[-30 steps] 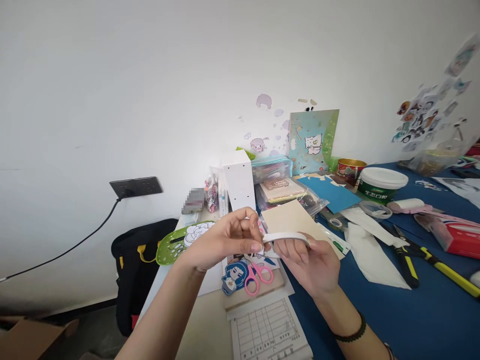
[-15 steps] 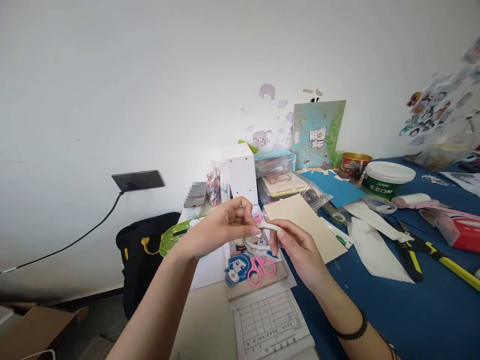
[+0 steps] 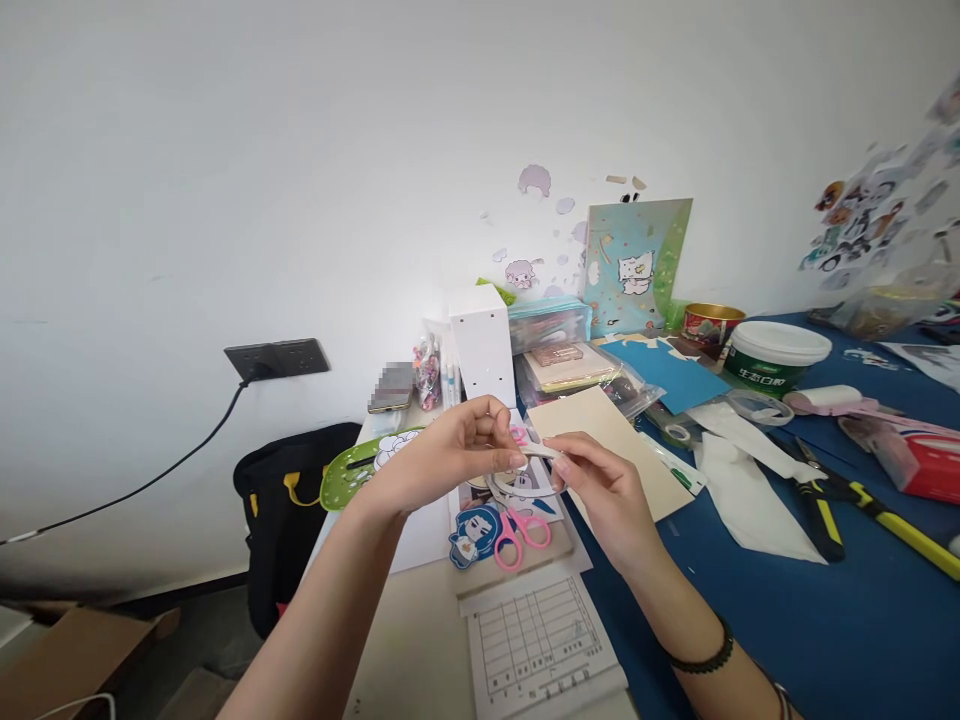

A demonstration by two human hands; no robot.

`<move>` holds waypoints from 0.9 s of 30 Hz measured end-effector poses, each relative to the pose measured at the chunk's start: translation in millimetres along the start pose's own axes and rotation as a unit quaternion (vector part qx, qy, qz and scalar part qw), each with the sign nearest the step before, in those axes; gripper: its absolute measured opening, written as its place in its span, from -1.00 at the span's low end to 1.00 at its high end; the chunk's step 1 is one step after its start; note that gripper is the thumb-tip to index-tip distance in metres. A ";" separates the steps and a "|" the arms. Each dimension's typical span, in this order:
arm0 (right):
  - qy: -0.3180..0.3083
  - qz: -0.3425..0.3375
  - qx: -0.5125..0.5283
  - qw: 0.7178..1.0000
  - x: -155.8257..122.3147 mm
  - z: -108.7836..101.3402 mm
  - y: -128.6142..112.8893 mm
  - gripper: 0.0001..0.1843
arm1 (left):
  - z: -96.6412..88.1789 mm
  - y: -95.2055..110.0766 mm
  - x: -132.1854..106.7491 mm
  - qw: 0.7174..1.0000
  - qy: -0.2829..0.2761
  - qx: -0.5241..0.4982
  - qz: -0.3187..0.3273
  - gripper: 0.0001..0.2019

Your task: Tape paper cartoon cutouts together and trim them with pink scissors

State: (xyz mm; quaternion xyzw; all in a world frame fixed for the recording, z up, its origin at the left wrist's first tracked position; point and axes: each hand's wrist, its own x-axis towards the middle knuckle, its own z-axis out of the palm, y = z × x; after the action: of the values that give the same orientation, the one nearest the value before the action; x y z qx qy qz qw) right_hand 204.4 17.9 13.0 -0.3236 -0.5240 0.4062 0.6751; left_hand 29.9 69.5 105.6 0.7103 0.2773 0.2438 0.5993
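Observation:
Between my hands, a thin white band bent into a ring hangs above the tabletop; whether it is tape or paper I cannot tell. My left hand pinches its upper left side between thumb and fingers. On the opposite side, my right hand grips the upper edge with thumb and fingertips. Just below the ring lie pink-handled scissors and a blue-haired cartoon cutout, both resting on a beige block. The scissors' blades are hard to make out.
A printed table sheet lies nearest me. Left are a green tray and a black bag. A white box stands behind. On the right are beige card, tissue, yellow-black handled pliers and a tub.
My right thumb and fingers have closed in on the band's upper right side. My left hand keeps its pinch, almost unmoved. Scissors and cutout stay in place.

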 end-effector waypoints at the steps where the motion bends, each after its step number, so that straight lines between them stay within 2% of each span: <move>1: 0.000 0.011 0.007 1.000 0.0 -0.5 0.3 -0.86 | 1.0 -0.1 0.6 1.000 0.006 -0.003 -0.001 -0.80; 5: -0.023 0.061 0.016 0.998 2.1 -4.7 2.1 -0.85 | 4.0 -1.7 3.1 1.000 0.023 -0.007 -0.003 -0.79; 8: -0.022 0.042 -0.133 0.990 6.7 -10.7 6.4 -0.73 | 1.6 -2.4 3.3 0.999 0.042 -0.005 0.004 -0.79; 11: -0.021 0.026 -0.311 0.950 9.6 -15.6 13.4 -0.70 | -6.4 -0.1 -0.2 0.995 0.099 0.009 0.021 -0.77; 14: -0.106 0.019 -0.384 0.917 8.7 -15.0 19.4 -0.79 | -16.5 5.1 -7.0 0.983 0.177 0.030 0.038 -0.77; 16: -0.172 0.012 -0.421 0.891 8.6 -12.0 21.5 -0.74 | -21.6 9.0 -11.9 0.976 0.210 0.035 0.049 -0.77; 19: -0.218 0.015 -0.474 0.853 13.9 -5.4 22.7 -0.70 | -25.4 13.7 -17.4 0.971 0.228 0.036 0.062 -0.78; 22: -0.228 0.021 -0.518 0.825 23.8 4.0 23.5 -0.76 | -25.8 16.5 -19.7 0.967 0.239 0.049 0.069 -0.77; 24: -0.226 0.023 -0.531 0.816 29.2 11.0 24.6 -0.78 | -26.0 17.6 -20.4 0.966 0.242 0.060 0.073 -0.78; 27: -0.217 0.025 -0.528 0.821 31.9 17.3 26.4 -0.74 | -28.1 18.8 -21.4 0.965 0.241 0.070 0.078 -0.78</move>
State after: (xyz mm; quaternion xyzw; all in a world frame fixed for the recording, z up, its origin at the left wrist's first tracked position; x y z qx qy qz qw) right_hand 185.9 58.5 8.6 -0.5472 -0.7827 0.1433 0.2595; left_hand -2.8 72.5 128.5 0.6900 0.3738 0.4337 0.4427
